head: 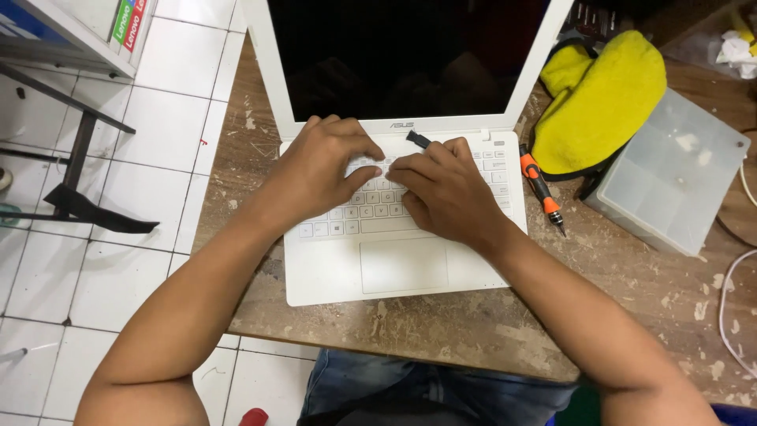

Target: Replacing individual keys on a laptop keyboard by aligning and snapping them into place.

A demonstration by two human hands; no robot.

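Note:
A white laptop [331,272] lies open on a worn wooden table [615,268], its screen dark. Both my hands rest on its white keyboard [371,213]. My left hand [319,173] presses its fingertips down on the upper middle keys. My right hand [445,189] is closed around a thin black tool [418,140] whose tip sticks out above my fingers near the top row of keys. The two hands touch at the fingertips, which hide the keys under them.
An orange and black screwdriver [540,185] lies right of the laptop. Beyond it are a yellow cloth [603,99] and a clear plastic compartment box [670,173]. White cables [729,300] run along the right edge. White tiled floor and a black metal frame [79,173] are at left.

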